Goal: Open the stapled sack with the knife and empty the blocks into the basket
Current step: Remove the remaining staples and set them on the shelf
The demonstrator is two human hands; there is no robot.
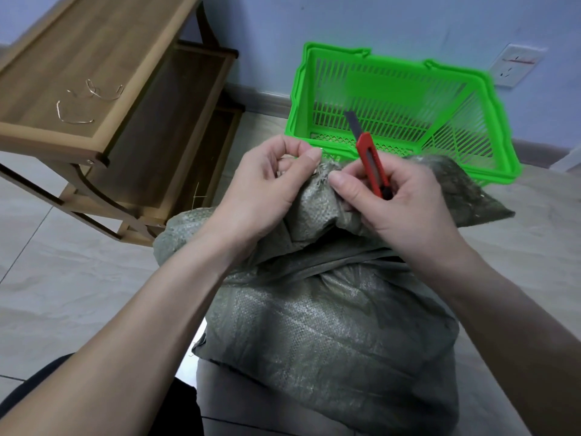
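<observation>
The sack (330, 309) stands at 6 o'clock, its folded mouth seam running 9 to 3 between both hands. Left hand (270, 187) pinches a staple at the seam; right hand (399, 202) grips fabric and knife (371, 162) — blade toward 12, the basket (500, 146) beyond.

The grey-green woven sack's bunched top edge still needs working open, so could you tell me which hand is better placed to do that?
Probably the left hand: it pinches the grey-green woven sack at its frayed top edge. The right hand is shut on the red utility knife, whose blade points up, away from the fabric.
</observation>
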